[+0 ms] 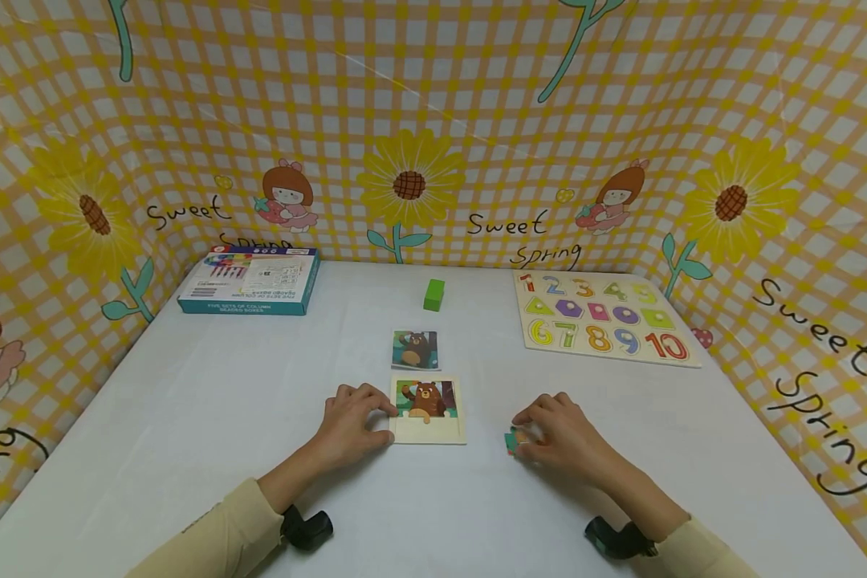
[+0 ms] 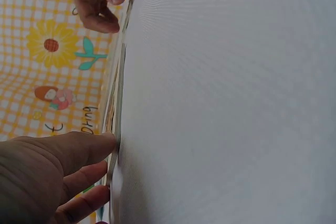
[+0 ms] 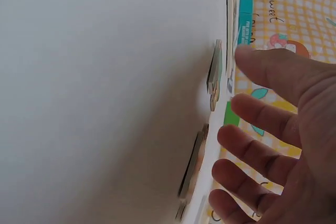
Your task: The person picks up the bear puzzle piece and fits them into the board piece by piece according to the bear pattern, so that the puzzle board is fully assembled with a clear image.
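A small wooden puzzle board (image 1: 428, 432) with a brown bear picture lies in the middle of the table; its lower part is bare wood. At its left edge my left hand (image 1: 352, 427) rests thumb and fingertips, the fingers fairly straight. To the right of the board, my right hand (image 1: 559, 433) hovers around loose puzzle pieces (image 1: 511, 441), partly hidden by its fingers. In the right wrist view its fingers are spread apart, with flat pieces (image 3: 216, 72) on the table beside them. Just behind the board lies a bear picture card (image 1: 415, 350).
A green block (image 1: 434, 295) stands farther back. At back left is a teal-edged box (image 1: 249, 281); at back right lies a number and shape board (image 1: 607, 317). A checked cloth with flowers (image 1: 419, 96) rises behind and along both sides. A black device sits at each wrist.
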`<state>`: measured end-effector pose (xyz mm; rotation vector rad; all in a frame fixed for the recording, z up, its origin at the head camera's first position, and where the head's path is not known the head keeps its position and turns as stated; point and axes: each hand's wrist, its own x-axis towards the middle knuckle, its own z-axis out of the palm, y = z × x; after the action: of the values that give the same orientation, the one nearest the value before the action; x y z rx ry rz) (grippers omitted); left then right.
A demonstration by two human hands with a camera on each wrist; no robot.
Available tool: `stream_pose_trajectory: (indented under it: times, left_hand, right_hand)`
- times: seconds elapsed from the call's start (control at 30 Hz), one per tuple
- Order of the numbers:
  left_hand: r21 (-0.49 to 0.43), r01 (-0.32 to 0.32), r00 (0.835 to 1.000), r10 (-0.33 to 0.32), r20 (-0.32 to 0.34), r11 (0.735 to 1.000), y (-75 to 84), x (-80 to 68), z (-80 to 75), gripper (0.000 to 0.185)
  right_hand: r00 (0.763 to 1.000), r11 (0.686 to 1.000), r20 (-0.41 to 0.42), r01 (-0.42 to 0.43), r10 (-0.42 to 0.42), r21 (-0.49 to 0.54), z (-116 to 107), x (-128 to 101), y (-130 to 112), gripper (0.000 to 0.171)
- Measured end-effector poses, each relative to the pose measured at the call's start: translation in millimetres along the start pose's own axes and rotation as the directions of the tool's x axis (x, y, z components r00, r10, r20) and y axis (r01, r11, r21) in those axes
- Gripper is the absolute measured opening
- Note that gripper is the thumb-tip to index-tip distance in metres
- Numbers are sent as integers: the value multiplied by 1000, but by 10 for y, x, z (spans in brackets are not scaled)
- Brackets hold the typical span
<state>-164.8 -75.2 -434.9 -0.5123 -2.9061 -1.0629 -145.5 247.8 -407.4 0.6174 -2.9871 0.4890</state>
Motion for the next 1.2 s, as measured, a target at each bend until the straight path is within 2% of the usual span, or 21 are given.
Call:
stream_pose_trajectory:
  times: [0.43,0.83,1.2]
  left_hand:
    - [5,-6,1000,6,1,1000,-17,6,6,23]
    - [2,6,1000,-7,6,1000,-30,6,19,22]
    - [6,-7,1000,7,0,1000,-28,2,11,21]
  right_hand:
    - [1000,1000,25,10,-10,-13,21,-109,72,25]
    - [1000,1000,21,14,-15,22,35,-117,112,22]
    - [999,999,-3,41,-41,12,42,-124,129,19]
